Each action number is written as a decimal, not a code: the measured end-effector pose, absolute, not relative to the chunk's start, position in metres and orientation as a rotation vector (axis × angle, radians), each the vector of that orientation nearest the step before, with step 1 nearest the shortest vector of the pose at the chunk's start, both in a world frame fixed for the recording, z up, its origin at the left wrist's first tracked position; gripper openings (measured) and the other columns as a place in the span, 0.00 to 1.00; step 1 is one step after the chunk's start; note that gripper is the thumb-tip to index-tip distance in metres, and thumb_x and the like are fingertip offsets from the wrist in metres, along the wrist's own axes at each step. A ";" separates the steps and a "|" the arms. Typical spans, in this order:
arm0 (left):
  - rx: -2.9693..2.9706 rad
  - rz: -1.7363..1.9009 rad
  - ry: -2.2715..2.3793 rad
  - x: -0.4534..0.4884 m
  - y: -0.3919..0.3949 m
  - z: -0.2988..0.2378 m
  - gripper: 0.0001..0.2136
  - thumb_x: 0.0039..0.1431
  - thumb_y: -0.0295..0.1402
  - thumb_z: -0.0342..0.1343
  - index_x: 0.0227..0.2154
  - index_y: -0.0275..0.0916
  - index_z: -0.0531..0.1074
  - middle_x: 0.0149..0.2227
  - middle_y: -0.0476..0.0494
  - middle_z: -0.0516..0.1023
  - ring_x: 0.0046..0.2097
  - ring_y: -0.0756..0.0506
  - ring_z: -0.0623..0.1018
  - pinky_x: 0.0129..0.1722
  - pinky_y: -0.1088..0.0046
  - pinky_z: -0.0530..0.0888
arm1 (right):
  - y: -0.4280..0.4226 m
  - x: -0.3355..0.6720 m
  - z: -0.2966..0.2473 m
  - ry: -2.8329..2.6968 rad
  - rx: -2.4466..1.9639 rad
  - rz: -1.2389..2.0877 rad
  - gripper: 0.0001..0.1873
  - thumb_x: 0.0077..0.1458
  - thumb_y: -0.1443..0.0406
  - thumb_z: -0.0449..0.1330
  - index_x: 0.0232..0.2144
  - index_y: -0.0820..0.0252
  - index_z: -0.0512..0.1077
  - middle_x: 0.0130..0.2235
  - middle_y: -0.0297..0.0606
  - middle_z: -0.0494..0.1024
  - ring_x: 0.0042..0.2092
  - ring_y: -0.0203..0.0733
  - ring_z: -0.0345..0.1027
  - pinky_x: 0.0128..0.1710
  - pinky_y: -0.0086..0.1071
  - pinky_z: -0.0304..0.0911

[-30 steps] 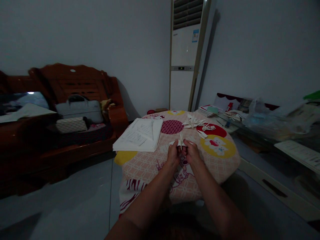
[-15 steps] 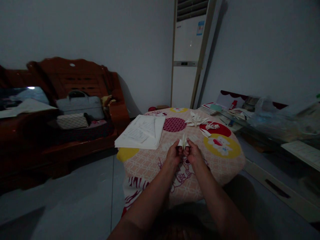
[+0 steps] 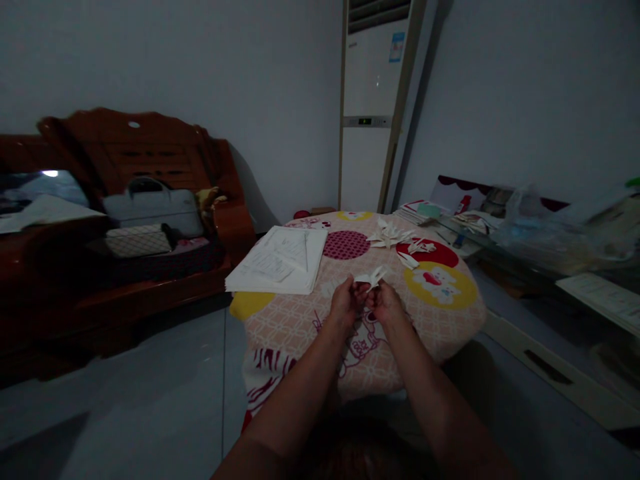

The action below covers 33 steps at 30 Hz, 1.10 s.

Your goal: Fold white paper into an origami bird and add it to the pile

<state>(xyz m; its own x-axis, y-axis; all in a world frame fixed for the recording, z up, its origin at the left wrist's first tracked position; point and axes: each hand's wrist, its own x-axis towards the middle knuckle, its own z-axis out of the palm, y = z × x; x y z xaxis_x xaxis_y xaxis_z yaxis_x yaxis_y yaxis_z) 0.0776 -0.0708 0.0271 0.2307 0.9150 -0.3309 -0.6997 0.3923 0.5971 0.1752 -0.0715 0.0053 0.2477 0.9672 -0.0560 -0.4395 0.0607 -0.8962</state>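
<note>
My left hand (image 3: 345,303) and my right hand (image 3: 383,303) meet above the near part of a small round table (image 3: 300,327) with a patterned cloth. Both hands pinch a small folded white paper piece (image 3: 371,277), which sticks up and tilts to the right between my fingertips. Farther back on the table lie several other folded white paper pieces (image 3: 393,237). A stack of white sheets (image 3: 280,260) rests on the table's left side.
A wooden sofa (image 3: 150,220) with bags (image 3: 150,210) stands at the left. A tall white air conditioner (image 3: 370,107) stands in the corner. A low glass table (image 3: 525,260) with papers and a plastic bag runs along the right. Grey floor lies between sofa and table.
The folded paper between my fingers has turned from upright to tilted right. My hands stayed together over the table; the view shifted slightly.
</note>
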 end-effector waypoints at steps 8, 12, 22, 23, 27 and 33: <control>0.384 1.140 0.718 0.082 -0.074 0.024 0.16 0.62 0.30 0.57 0.19 0.35 0.66 0.20 0.46 0.73 0.21 0.52 0.73 0.25 0.78 0.71 | -0.069 0.177 0.000 -0.518 -1.024 1.284 0.19 0.54 0.53 0.57 0.18 0.56 0.64 0.11 0.27 0.63 0.12 0.31 0.52 0.12 0.25 0.46; 0.351 1.139 0.673 0.082 -0.077 0.025 0.16 0.63 0.30 0.56 0.18 0.35 0.65 0.20 0.45 0.74 0.22 0.52 0.74 0.27 0.78 0.73 | -0.071 0.177 0.003 -0.499 -1.002 1.294 0.21 0.53 0.50 0.59 0.18 0.56 0.63 0.11 0.25 0.61 0.12 0.30 0.51 0.12 0.25 0.46; 0.617 1.295 0.698 0.075 -0.078 0.016 0.14 0.53 0.38 0.63 0.19 0.35 0.69 0.21 0.44 0.75 0.23 0.49 0.75 0.27 0.75 0.72 | -0.082 0.178 0.005 -0.562 -0.977 0.924 0.16 0.47 0.52 0.63 0.22 0.57 0.67 0.16 0.26 0.67 0.17 0.32 0.57 0.17 0.28 0.53; 0.643 1.290 0.712 0.074 -0.080 0.016 0.14 0.52 0.39 0.63 0.20 0.35 0.71 0.22 0.44 0.75 0.23 0.49 0.75 0.27 0.75 0.71 | -0.082 0.179 0.004 -0.570 -0.983 0.881 0.15 0.46 0.54 0.64 0.22 0.56 0.66 0.16 0.26 0.66 0.18 0.32 0.56 0.17 0.28 0.53; 0.720 1.310 0.840 0.062 -0.084 0.014 0.12 0.49 0.40 0.65 0.25 0.35 0.74 0.23 0.45 0.76 0.23 0.50 0.74 0.25 0.77 0.69 | -0.083 0.184 0.003 -0.678 -1.085 0.772 0.17 0.46 0.55 0.65 0.19 0.56 0.64 0.16 0.25 0.64 0.18 0.31 0.54 0.18 0.28 0.50; 0.753 1.449 0.950 0.037 -0.074 0.008 0.03 0.48 0.28 0.64 0.26 0.36 0.76 0.28 0.46 0.77 0.32 0.49 0.77 0.33 0.77 0.73 | -0.093 0.178 0.004 -0.874 -1.234 0.762 0.19 0.50 0.54 0.63 0.17 0.57 0.65 0.15 0.26 0.63 0.17 0.31 0.52 0.16 0.29 0.47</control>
<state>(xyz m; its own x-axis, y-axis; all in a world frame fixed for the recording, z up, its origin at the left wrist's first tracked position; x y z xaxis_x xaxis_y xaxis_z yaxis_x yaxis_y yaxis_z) 0.0374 -0.0740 0.0085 -0.1044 0.9916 -0.0763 -0.4652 0.0191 0.8850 0.1778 -0.0930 0.0038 0.4737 0.8688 0.1439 -0.0248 0.1766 -0.9840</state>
